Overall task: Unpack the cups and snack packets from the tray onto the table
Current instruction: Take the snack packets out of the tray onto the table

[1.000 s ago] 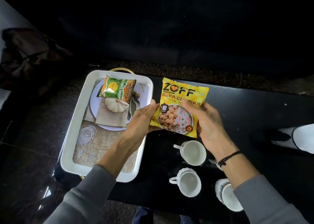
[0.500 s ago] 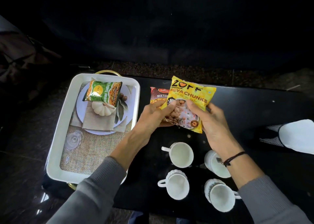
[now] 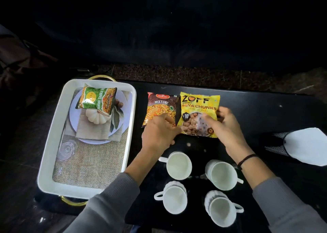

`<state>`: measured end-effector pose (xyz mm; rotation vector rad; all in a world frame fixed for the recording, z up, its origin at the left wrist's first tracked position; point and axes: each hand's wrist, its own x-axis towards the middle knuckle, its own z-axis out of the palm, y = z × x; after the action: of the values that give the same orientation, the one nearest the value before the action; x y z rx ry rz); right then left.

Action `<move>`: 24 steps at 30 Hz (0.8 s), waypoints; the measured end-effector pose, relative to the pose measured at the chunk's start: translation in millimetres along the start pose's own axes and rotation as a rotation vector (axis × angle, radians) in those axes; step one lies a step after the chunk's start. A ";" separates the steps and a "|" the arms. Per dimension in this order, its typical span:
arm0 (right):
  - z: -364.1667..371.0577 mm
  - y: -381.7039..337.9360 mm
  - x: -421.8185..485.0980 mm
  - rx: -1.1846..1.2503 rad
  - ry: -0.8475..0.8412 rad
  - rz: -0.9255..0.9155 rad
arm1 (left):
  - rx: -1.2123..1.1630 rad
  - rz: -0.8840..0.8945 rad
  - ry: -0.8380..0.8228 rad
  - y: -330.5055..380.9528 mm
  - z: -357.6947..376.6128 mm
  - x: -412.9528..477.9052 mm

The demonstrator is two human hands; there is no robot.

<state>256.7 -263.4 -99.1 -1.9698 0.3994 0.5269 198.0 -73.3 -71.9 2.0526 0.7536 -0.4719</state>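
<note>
Now both hands sit on the yellow soya chunks packet [image 3: 199, 115], which lies flat on the black table [image 3: 265, 109] at about one o'clock from the frame's centre. The left hand [image 3: 159, 132] curls its fingers at the packet's lower left corner, overlapping the bottom edge of the red mixture packet [image 3: 160, 107] just beside it at the nine o'clock side; the two packets touch along their edges. The right hand [image 3: 224, 125] has its fingers bent over the packet's right side and clear window, but motion blur there makes it hard to tell whether they pinch the wrapper or only press on it. A dark cord bracelet [image 3: 246, 159] circles the right wrist, and grey sleeves [image 3: 109, 202] cover both forearms.

Four white cups [image 3: 178, 165] stand upright on the table at six o'clock from the packets, set two by two and close together.

At nine o'clock from the hands is the white tray [image 3: 46, 155] with gold handles. A green snack packet [image 3: 96, 100] is still in it at its twelve o'clock end, resting on a pale plate [image 3: 123, 119] with a small white pumpkin [image 3: 96, 118] and a folded napkin [image 3: 92, 130]. A clear glass [image 3: 66, 150] lies on the burlap liner [image 3: 90, 165] along the tray's left wall.
</note>
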 end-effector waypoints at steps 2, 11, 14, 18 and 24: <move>0.9 2.0 -2.0 -0.109 0.043 -0.067 | 0.182 0.063 0.053 3.4 1.9 -0.7; 15.5 0.1 -14.7 -0.745 0.009 -0.651 | 0.647 0.449 0.315 8.2 9.8 3.3; 28.0 9.5 -14.0 -0.960 -0.133 -0.690 | 0.683 0.367 0.201 2.1 11.5 8.1; 42.7 16.8 -14.2 -1.054 -0.105 -0.614 | 0.662 0.333 0.131 -7.4 12.4 11.1; 44.2 11.2 -13.3 -1.028 -0.140 -0.613 | 0.654 0.369 0.152 -10.3 10.5 9.5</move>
<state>231.6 -227.7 -117.8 -2.8189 -0.7059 0.4969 197.7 -74.4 -89.4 2.7911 0.2993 -0.3801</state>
